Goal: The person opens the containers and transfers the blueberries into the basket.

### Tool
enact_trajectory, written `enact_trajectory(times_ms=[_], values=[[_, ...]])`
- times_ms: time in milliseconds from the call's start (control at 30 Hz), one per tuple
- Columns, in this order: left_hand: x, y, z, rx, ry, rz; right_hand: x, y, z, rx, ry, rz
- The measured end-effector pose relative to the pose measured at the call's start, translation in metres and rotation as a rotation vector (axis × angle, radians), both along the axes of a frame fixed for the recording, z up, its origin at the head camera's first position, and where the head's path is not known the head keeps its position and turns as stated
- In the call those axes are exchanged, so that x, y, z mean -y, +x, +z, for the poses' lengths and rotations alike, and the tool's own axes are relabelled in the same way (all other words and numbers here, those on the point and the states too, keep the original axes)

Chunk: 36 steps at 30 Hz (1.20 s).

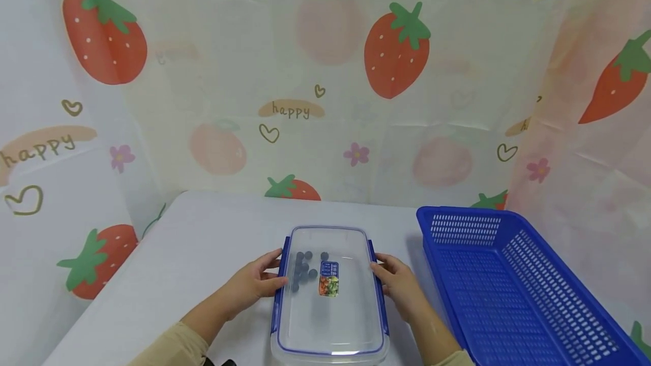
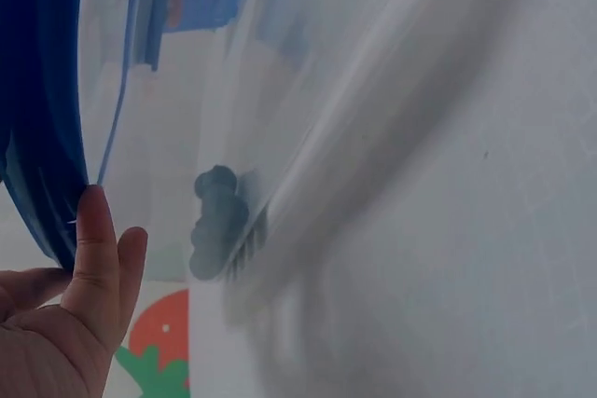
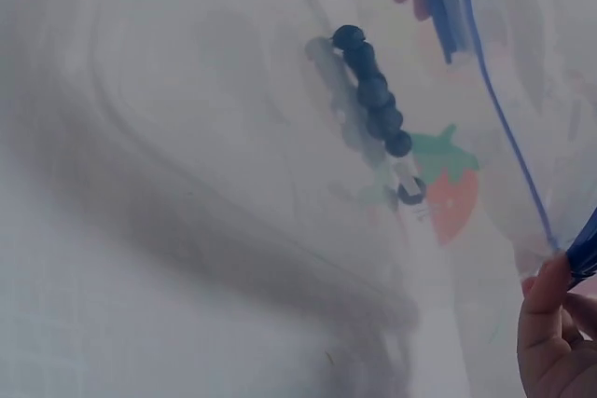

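A clear plastic food container [image 1: 351, 321] with a blue-edged transparent lid stands lengthwise before me. Inside it are several blueberries [image 1: 303, 270], gathered mostly toward the far left; in the right wrist view they show through the wall as a dark row. A printed label [image 1: 329, 279] is on the lid. My left hand [image 1: 254, 285] holds the left side at the blue clip [image 1: 275, 321], thumb and fingers around its edge. On the opposite side my right hand [image 1: 399, 284] grips the other blue clip [image 1: 383, 321] likewise. Both clips lie along the container's long sides.
To the right stands a large blue plastic basket [image 1: 478, 281] with perforated walls, close beside my right forearm. A white tabletop [image 1: 203, 242] lies beneath everything. Behind it and at both sides hangs a strawberry-printed curtain [image 1: 325, 100].
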<state>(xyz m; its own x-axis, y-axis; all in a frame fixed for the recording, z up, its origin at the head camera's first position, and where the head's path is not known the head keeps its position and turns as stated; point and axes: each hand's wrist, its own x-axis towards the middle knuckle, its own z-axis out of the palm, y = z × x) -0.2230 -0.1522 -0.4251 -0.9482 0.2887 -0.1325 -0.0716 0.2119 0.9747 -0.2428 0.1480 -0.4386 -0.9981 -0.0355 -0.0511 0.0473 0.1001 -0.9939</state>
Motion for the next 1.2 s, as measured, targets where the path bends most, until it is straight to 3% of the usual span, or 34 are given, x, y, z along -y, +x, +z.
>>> enact_trajectory(times_ms=[400,700,1000,1200], values=[[-0.0003,-0.0071,-0.0036,-0.031,-0.039,0.037,0.0018,-0.0048,-0.0004,-0.01,0.009,-0.001],[0.004,-0.0064,-0.0074,-0.001,0.003,-0.01,0.001,-0.0043,-0.0015,0.0,0.002,-0.001],[0.0025,-0.0067,-0.0077,-0.034,0.008,-0.02,-0.0008,-0.0049,-0.0007,0.021,0.008,0.012],[-0.001,-0.0053,-0.0093,-0.079,-0.011,0.02,-0.0002,-0.0035,0.0015,0.043,0.007,0.017]])
